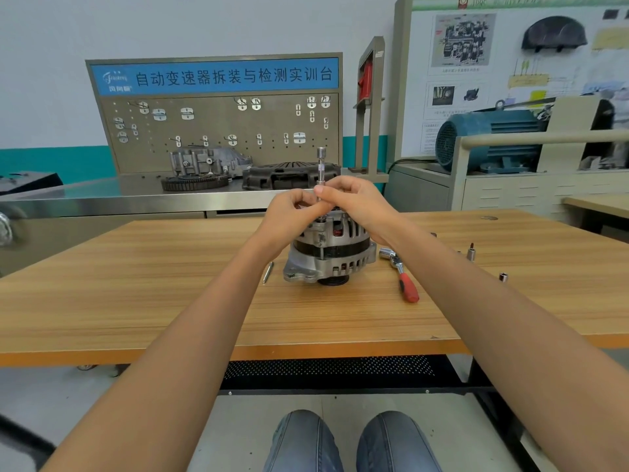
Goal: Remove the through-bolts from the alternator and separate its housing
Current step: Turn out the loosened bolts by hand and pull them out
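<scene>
One alternator (328, 248), one ratchet (403, 274), two loose sockets (471, 252).

pegboard (221, 131) behind bench | blue motor (490, 141) right | clutch plate (289, 177) | gear ring (194, 182)

"自动变速器拆装与检测实训台" on blue pegboard banner (218, 76)

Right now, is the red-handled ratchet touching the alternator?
Apart. The head view shows bare table between the ratchet and the alternator.
</scene>
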